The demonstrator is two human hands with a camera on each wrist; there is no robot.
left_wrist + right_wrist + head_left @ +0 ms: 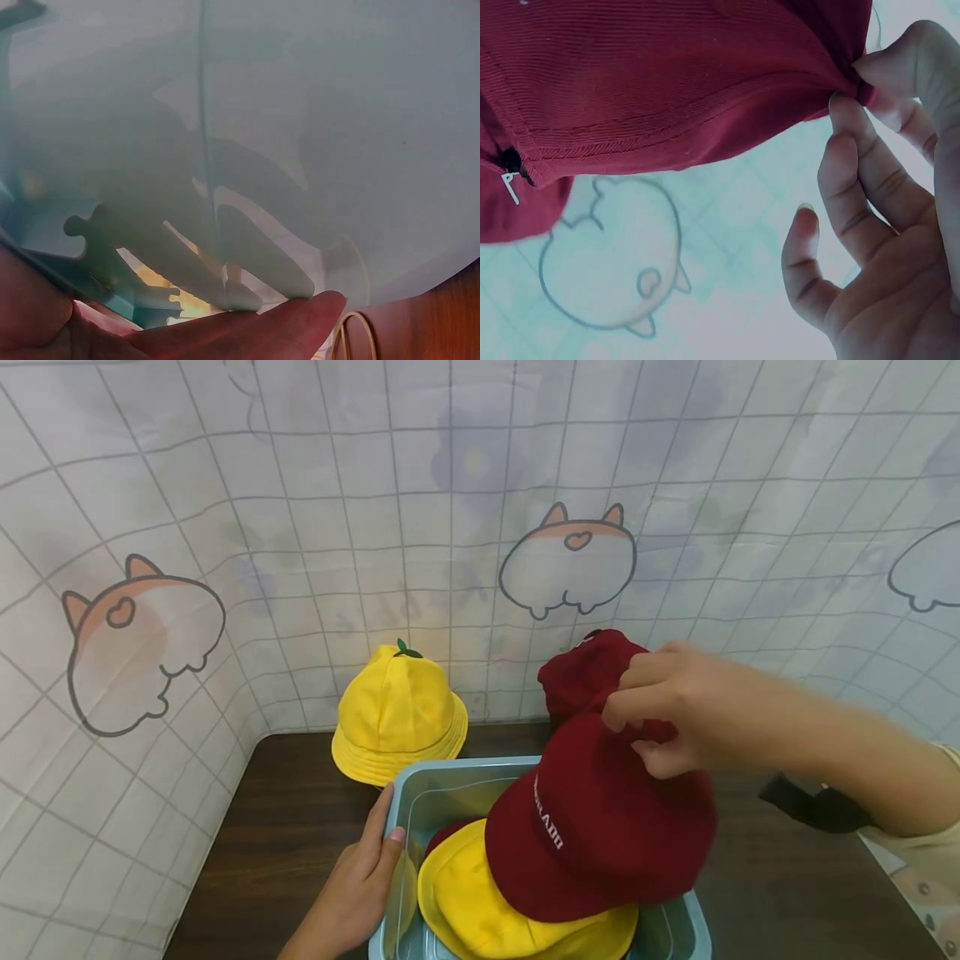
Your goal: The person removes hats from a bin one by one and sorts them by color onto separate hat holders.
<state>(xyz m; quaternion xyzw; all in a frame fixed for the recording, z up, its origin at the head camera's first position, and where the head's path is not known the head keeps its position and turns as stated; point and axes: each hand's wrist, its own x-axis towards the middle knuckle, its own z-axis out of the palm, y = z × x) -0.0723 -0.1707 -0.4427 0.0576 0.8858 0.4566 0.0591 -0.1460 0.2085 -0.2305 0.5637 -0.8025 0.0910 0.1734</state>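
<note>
My right hand [675, 710] pinches a dark red baseball cap [600, 827] with white lettering, over the light blue plastic basin [465, 768]. In the right wrist view, thumb and fingertips hold a gathered bit of the cap's cloth [667, 90]; the other fingers are off it. Below the cap, a yellow bucket hat [480, 893] lies in the basin, with a dark red edge [450, 835] showing beside it. My left hand [352, 877] holds the basin's left side, thumb at the rim. In the left wrist view its fingers [292, 319] lie along the translucent wall [300, 150].
A yellow bucket hat [397, 718] with a green leaf on top stands on the dark wooden table [262, 827], behind the basin. Another dark red cap [585, 672] is behind at the right, partly hidden by my right hand. A white checked sheet [450, 568] hangs behind.
</note>
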